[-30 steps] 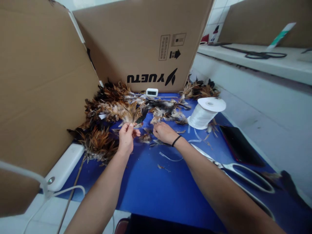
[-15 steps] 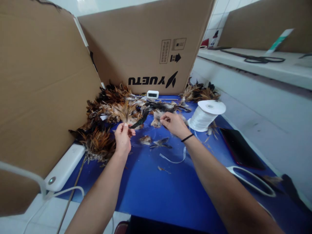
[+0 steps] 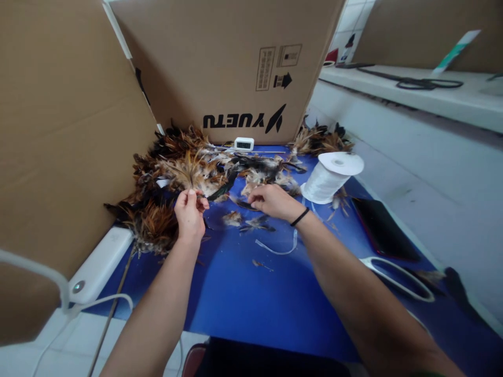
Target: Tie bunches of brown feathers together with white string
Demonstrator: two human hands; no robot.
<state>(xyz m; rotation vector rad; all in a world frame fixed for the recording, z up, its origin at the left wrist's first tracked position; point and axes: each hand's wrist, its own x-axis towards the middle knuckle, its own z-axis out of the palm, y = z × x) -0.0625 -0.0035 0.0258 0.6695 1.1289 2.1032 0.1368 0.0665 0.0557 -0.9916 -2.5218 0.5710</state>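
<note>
My left hand point(image 3: 190, 213) pinches the base of a long, dark, green-black feather point(image 3: 223, 190), whose tip points up and away to the right. My right hand point(image 3: 274, 201) is closed in a pinch on a thin brown-black feather point(image 3: 242, 203) that sticks out to the left of its fingertips. Just beyond the right hand lies a pile of fluffy pale and dark feathers point(image 3: 255, 178). Two small loose tufts lie nearer me on the blue tabletop point(image 3: 236, 293): a brown tuft point(image 3: 232, 218) and a grey-black tuft point(image 3: 257, 223).
Brown feather bunches point(image 3: 155, 228) line the left side. A white ribbon spool point(image 3: 326, 180), a dark phone-like slab point(image 3: 383, 228) and white-handled scissors point(image 3: 398, 277) are on the right. A small digital clock point(image 3: 244, 144) stands before a cardboard box point(image 3: 220, 68). A white power bank point(image 3: 100, 264) lies left.
My right hand has moved slightly left and toward me, and a thin dark feather now shows at its fingertips. My left hand keeps its feather, slightly lower and further left in view.
</note>
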